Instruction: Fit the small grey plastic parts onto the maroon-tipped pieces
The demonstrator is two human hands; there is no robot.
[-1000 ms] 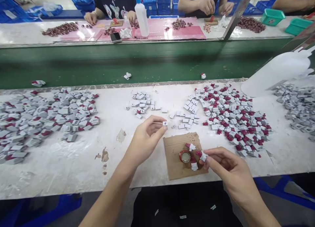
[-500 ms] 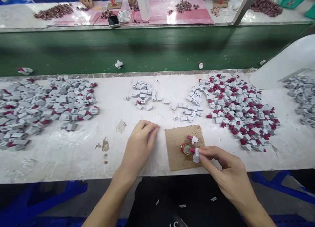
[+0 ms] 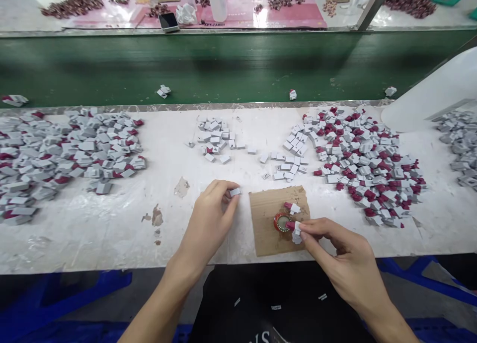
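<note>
Brown cardboard square (image 3: pixel 264 236) on the pale counter (image 3: pixel 179 251), and that's where the action is! The right hand (image 3: pixel 341 248) comes in at its right edge, thumb and index finger nearly closed, pinching a small grey-and-crimson plastic piece (image 3: pixel 297 227) between the tips. The crimson end points left, over the edge of the red-rimmed, upturned metal bottle cap (image 3: pixel 282 222); whether it touches the cap, I can't tell. A second two-tone piece (image 3: pixel 292 208) lies on the cardboard just beyond the cap, crimson end to the left.

Over to the left hand (image 3: pixel 210 214), just off the cardboard's left side: its fingers curl in, thumb and fingertips nearly together on a small plain grey plastic block (image 3: pixel 235 192), held above the counter.

Beyond the hands, a loose cluster of grey blocks (image 3: pixel 214 137) sits at the middle, with another group of grey blocks (image 3: pixel 292 165) farther right, beside a big heap of grey-and-crimson pieces (image 3: pixel 368 169). Away on the left spreads a broad mixed heap (image 3: pixel 78 149), mostly grey with crimson showing. A large white plastic bottle (image 3: pixel 428 92) leans at the far right, and a few scattered pieces (image 3: pixel 163 91) dot the green strip (image 3: pixel 223 65) behind the counter.
</note>
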